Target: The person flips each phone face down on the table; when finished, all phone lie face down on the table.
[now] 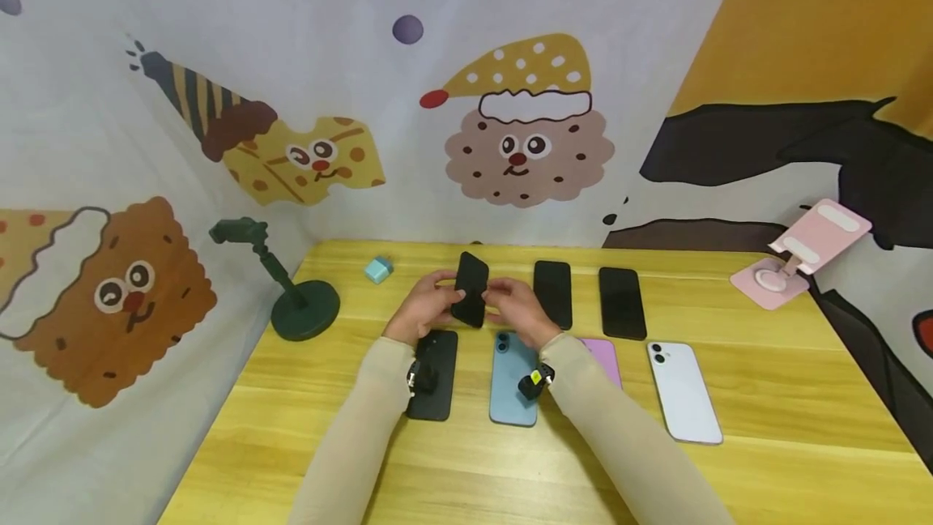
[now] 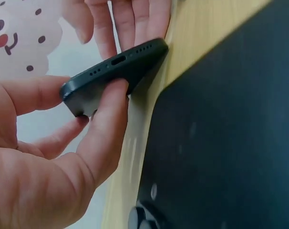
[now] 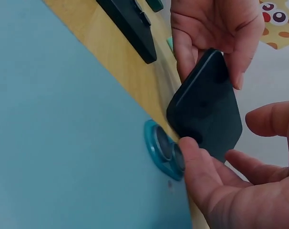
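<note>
A black smartphone [image 1: 471, 290] stands tilted up off the table between both hands. My left hand [image 1: 425, 305] pinches it by its edges, the thumb on one face; in the left wrist view the charging-port end of the phone [image 2: 117, 62] faces the camera. My right hand [image 1: 519, 310] is at the phone's right side, fingers extended and spread, fingertips right at its edge in the right wrist view. Below the hands lie a dark phone [image 1: 437, 379], back up, and a light blue phone [image 1: 510, 403] with two camera lenses.
Two black phones [image 1: 552, 294] [image 1: 623, 303] lie to the right. A pink-purple phone [image 1: 603, 356] is partly under the right forearm, and a white phone [image 1: 685, 392] lies beyond it. A green stand [image 1: 306, 310], a light blue charger [image 1: 378, 269] and a pink phone stand [image 1: 765, 286] are around them.
</note>
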The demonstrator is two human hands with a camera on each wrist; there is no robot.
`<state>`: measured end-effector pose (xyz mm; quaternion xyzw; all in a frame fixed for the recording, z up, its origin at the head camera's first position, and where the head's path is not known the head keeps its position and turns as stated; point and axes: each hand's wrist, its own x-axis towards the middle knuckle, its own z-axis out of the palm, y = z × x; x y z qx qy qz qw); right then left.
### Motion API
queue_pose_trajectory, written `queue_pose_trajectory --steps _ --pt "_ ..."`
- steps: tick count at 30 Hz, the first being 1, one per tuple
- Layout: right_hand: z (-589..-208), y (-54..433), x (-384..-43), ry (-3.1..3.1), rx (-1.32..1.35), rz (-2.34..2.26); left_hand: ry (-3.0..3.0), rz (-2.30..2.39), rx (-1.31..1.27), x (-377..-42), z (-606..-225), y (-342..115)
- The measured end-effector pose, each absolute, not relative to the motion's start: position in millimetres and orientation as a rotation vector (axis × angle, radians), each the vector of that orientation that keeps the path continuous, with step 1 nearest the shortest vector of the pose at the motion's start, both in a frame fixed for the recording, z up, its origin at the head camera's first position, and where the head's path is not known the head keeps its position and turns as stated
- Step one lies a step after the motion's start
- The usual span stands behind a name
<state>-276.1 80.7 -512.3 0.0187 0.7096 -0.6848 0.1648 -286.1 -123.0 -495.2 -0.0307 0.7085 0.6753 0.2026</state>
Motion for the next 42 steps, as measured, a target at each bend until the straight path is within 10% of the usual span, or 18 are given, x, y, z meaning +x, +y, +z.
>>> queue_pose_trajectory --steps 42 --pt "-504 112 -283 1.957 0.046 -2.031 1.978 1.72 0.059 -286 -492 -96"
